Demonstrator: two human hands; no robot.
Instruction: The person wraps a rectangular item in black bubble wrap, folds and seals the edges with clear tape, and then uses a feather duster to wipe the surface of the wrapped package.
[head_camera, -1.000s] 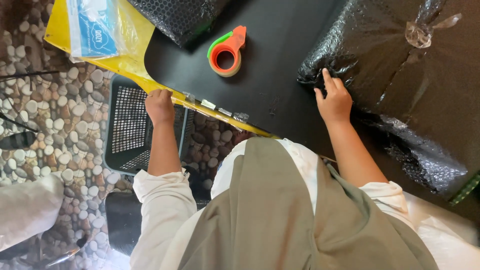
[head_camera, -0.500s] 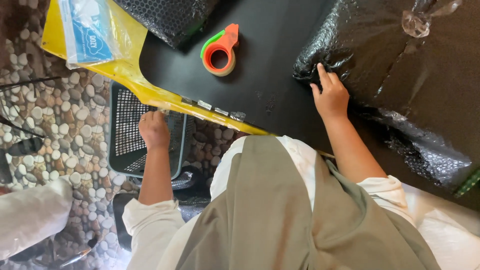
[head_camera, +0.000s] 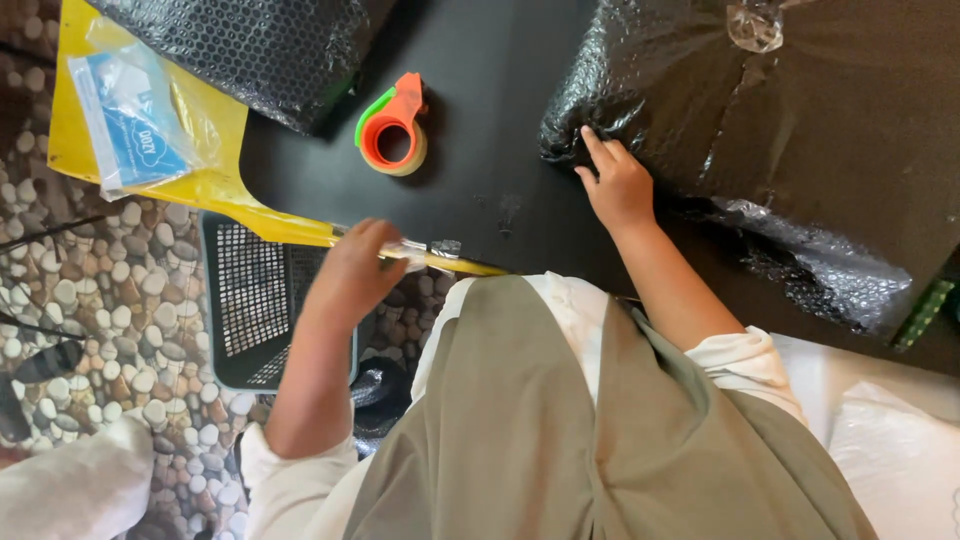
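Looking down from the person's head, a grey-green garment over white sleeves fills the near part of the view. Just beyond it, the left hand (head_camera: 355, 272) sits at the yellow edge of the black table (head_camera: 500, 130), fingers curled over a strip of clear tape (head_camera: 415, 252) stuck along that edge; the grip looks closed on the tape, though blur hides the fingertips. Below this hand, on the pebble-pattern floor (head_camera: 110, 300), stands a dark mesh basket (head_camera: 265, 305).

Further right, the right hand (head_camera: 618, 188) rests open and flat, holding nothing, fingers spread against the near corner of a large bundle wrapped in black bubble wrap (head_camera: 790, 150), which covers the table's right side. The wrap looks soft, yielding and somewhat slick; pressing a palm on a corner or fold seems the surest hold. The tape is likely light, thin and sticky, best pinched at its free end.

Farther off lie an orange-and-green tape dispenser (head_camera: 393, 128), a second bubble-wrapped bundle (head_camera: 240, 45) and a clear bag with blue contents (head_camera: 135, 125).

Compared with half a second ago, the left hand has risen from the basket to the table edge; the right hand is unmoved.
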